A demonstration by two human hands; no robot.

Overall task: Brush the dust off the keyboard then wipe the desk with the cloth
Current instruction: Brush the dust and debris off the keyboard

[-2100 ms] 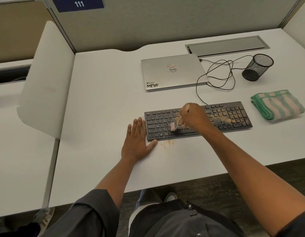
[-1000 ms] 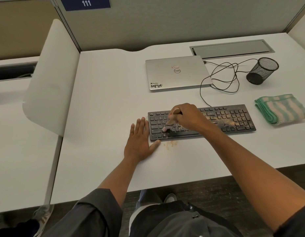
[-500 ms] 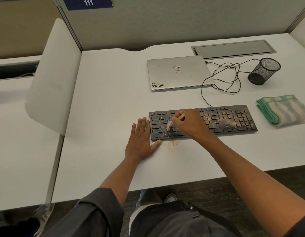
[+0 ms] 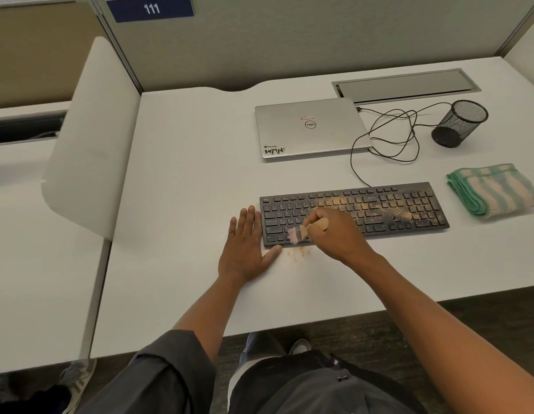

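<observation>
At the keyboard's left end, our left hand [image 4: 245, 249] lies flat, fingers spread, bracing the keyboard [image 4: 354, 213]. Right hand [image 4: 334, 231] grips the brush [image 4: 307, 230], bristles on the lower-left keys; swept dust [image 4: 300, 252] sits on the desk [image 4: 185, 204]. Brushing step underway: next strokes should move right, where dust remains. Cloth [image 4: 493, 189] lies untouched, far right.

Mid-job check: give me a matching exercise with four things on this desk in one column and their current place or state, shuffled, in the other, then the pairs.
Things:
1. brush
2. cloth
3. laptop
4. left hand

States:
A. folded, right of the keyboard
B. flat on the desk at the keyboard's left end
C. closed, behind the keyboard
D. gripped by the right hand

Pairs: 1-D, 2-A, 3-C, 4-B
</observation>
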